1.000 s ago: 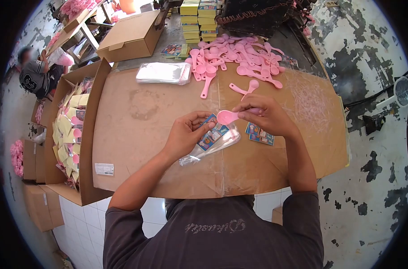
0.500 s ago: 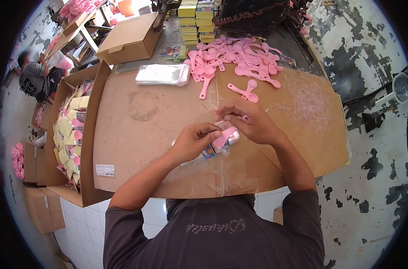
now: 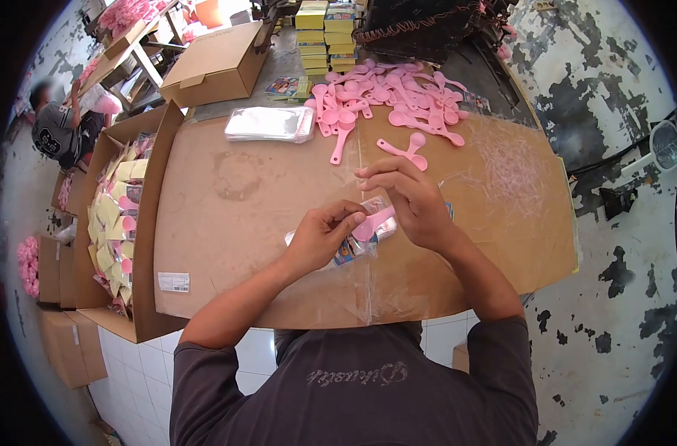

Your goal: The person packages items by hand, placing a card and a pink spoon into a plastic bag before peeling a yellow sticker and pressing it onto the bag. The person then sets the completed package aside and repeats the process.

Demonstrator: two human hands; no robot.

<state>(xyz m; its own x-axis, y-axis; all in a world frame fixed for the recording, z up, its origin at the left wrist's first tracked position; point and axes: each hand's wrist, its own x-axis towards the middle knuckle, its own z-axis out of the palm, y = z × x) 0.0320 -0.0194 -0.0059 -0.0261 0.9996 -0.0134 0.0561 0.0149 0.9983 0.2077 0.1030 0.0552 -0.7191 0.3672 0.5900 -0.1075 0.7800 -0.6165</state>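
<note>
A pink measuring spoon (image 3: 373, 223) is pinched by its bowl end in my left hand (image 3: 318, 235), with its handle pointing up to the right. Just right of that handle, my right hand (image 3: 414, 202) is raised with its fingers stretched out and slightly curved; its palm side is partly hidden. Beneath the spoon are clear plastic bags (image 3: 385, 232) and a colourful printed card (image 3: 345, 253), partly covered by my left hand. A small blue printed edge (image 3: 449, 211) shows beside my right wrist.
Pink spoons (image 3: 398, 85) are heaped at the back of the cardboard-covered table (image 3: 227, 223). A stack of clear bags (image 3: 270, 124) and stacked yellow card packs (image 3: 312, 37) stand behind. At left is a carton (image 3: 149, 297) of packed spoons. Plastic strips (image 3: 513, 163) lie right. Another person (image 3: 56, 126) sits far left.
My right hand's fingers have straightened and drawn off the spoon's handle. A blue printed edge now shows beside the right wrist. My left hand keeps its pinch on the spoon.
</note>
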